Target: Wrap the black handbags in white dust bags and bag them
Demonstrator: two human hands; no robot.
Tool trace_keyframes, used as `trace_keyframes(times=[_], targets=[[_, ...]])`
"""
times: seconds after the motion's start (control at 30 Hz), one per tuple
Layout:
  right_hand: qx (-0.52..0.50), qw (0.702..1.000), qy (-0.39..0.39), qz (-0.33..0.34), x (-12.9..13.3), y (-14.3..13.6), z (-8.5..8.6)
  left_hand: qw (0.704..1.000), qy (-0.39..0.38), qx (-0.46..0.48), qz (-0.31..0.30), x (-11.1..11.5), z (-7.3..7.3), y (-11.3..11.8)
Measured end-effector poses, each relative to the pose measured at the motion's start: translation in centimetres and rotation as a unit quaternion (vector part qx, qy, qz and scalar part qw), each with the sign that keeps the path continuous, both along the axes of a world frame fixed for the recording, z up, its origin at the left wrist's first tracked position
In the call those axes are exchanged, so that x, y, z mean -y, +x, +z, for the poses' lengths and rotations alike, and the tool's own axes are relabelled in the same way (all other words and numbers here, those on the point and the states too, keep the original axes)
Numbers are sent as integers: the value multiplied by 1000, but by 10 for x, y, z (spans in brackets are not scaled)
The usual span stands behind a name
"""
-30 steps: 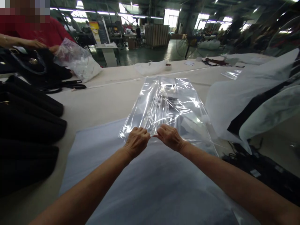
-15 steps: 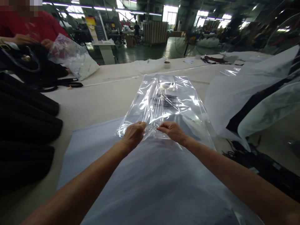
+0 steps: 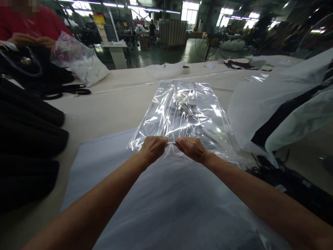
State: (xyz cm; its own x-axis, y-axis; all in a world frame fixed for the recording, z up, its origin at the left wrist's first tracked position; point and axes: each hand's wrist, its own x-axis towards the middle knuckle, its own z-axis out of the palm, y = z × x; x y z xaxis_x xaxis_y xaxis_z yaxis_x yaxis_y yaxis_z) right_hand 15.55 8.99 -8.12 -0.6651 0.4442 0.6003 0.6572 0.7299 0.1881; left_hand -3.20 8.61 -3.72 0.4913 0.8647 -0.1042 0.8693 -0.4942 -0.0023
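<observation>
A stack of clear plastic bags [image 3: 187, 118] lies in front of me, shiny and wrinkled, with dark printing showing near its middle. My left hand [image 3: 154, 147] is closed on the near edge of the plastic. Close beside it, my right hand [image 3: 191, 147] pinches the same edge, and the fingertips of both hands almost meet. Gathered film runs between them. Beneath the hands and toward me spreads a pale bluish-white sheet [image 3: 156, 205], smooth and partly covered by my forearms.
Black rolled pieces [image 3: 31, 139] are stacked at the left. A co-worker in red [image 3: 49, 24] handles a black bag [image 3: 23, 69] beside a filled plastic bag [image 3: 80, 62]. White translucent sheeting [image 3: 281, 100] bulges at the right, above black straps [image 3: 293, 187]. A tape roll [image 3: 186, 69] sits farther back.
My left hand has moved right and my right hand has closed in on the plastic, so the hands are nearer together. The co-worker's hands have shifted a little.
</observation>
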Motion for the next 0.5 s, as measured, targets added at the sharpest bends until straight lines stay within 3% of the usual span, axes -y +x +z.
trace_keyframes(times=[0.2,0.33,0.5], targets=[[51,998,-22,21,3,12,-4,996,34,-77,22,-5,6,-18],[105,989,-82,-67,12,37,-8,987,77,-111,91,-7,14,-47],[112,963,-138,-200,30,93,-11,959,145,-184,158,12,30,-105]])
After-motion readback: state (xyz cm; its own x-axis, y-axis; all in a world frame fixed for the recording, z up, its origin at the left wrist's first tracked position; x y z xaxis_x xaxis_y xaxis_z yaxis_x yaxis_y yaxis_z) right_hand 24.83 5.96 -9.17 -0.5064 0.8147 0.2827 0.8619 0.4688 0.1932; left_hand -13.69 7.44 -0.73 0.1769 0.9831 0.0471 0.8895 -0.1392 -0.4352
